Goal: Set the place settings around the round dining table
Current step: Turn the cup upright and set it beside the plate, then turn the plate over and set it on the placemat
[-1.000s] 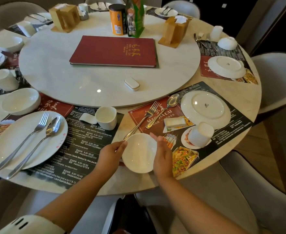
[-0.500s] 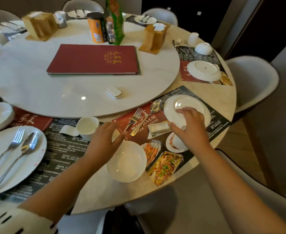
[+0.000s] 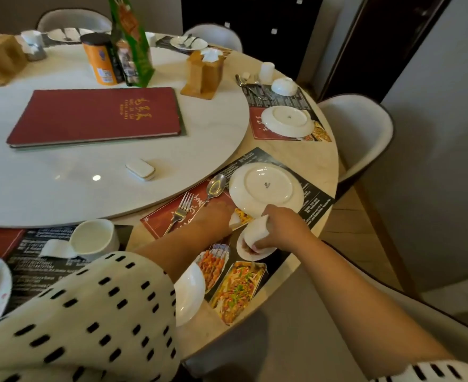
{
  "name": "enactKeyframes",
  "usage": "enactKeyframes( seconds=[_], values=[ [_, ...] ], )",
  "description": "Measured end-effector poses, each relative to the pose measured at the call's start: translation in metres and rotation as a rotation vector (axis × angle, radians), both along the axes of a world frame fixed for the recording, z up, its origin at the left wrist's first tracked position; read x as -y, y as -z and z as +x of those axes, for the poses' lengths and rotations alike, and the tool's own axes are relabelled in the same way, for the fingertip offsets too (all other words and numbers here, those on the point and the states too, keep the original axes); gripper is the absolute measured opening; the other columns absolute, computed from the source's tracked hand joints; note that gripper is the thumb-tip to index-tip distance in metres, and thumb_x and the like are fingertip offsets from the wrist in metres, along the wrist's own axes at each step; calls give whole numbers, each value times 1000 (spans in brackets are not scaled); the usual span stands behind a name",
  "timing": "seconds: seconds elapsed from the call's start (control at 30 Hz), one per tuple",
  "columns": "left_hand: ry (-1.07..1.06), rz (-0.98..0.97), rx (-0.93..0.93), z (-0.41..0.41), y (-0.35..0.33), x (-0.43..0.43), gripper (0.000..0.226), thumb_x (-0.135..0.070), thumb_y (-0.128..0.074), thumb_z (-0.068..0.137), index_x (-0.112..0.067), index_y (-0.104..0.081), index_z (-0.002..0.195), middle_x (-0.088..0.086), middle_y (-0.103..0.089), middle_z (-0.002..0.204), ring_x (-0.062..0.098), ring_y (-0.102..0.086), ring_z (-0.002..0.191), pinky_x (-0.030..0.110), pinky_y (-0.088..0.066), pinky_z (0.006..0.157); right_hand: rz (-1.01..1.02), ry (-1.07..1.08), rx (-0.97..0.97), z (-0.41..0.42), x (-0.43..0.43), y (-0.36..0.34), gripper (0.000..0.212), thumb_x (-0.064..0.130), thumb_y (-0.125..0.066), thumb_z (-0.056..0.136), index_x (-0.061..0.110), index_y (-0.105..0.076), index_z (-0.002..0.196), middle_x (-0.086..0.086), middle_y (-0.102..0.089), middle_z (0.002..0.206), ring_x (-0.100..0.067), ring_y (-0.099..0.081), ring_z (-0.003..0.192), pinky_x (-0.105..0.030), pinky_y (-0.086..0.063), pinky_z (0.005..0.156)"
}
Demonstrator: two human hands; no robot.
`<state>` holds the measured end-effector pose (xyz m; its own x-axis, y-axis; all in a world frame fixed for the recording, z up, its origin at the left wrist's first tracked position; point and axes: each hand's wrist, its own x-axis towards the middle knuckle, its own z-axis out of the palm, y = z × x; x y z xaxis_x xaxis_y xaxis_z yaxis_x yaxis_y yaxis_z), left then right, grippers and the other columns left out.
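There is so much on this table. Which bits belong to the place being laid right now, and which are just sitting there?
Part of the job: upside-down plate, fork, spoon, white cup under the right hand, bowl, placemat, left hand.

Just lying about: red menu, orange can, green packet, napkin holder, small white box.

Red menu book (image 3: 96, 115) at nine o'clock, flat on turntable (image 3: 61, 186); orange canister (image 3: 100, 60) beside green packet (image 3: 132, 45) at eleven; chair (image 3: 362, 133) at three.
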<state>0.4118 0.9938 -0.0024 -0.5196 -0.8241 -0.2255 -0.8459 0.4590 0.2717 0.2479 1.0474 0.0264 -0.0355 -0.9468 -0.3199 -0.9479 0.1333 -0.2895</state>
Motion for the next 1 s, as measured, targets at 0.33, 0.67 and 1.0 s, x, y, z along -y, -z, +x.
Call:
enactKeyframes(
  seconds=[0.33,0.67,1.0],
  values=[
    [-331,429,-870,33,-1,-22,54,-8,-62,87,-23,-36,132,-4,-54,109,18,-59,106,28,-53,87,-309,535,1010,8,-45,41,68,13,-82,68,23,-45,124,1,-50,123,-16,-49,113,-30,-49,91],
    [-280,192,-520,61,4,-24,69,-20,-72,80,-27,-35,138,0,-51,131,15,-48,118,20,-41,86,-470,263,916,33,-64,59,68,13,-86,61,26,-51,117,7,-54,118,4,-50,110,-5,-45,80],
    [-256,31,-46,56,11,-21,59,-34,-77,72,-28,-52,125,-3,-57,127,18,-48,120,39,-41,101,-475,167,769,31,-74,66,78,31,-87,59,39,-38,120,30,-42,118,18,-38,113,2,-36,87]
  ],
)
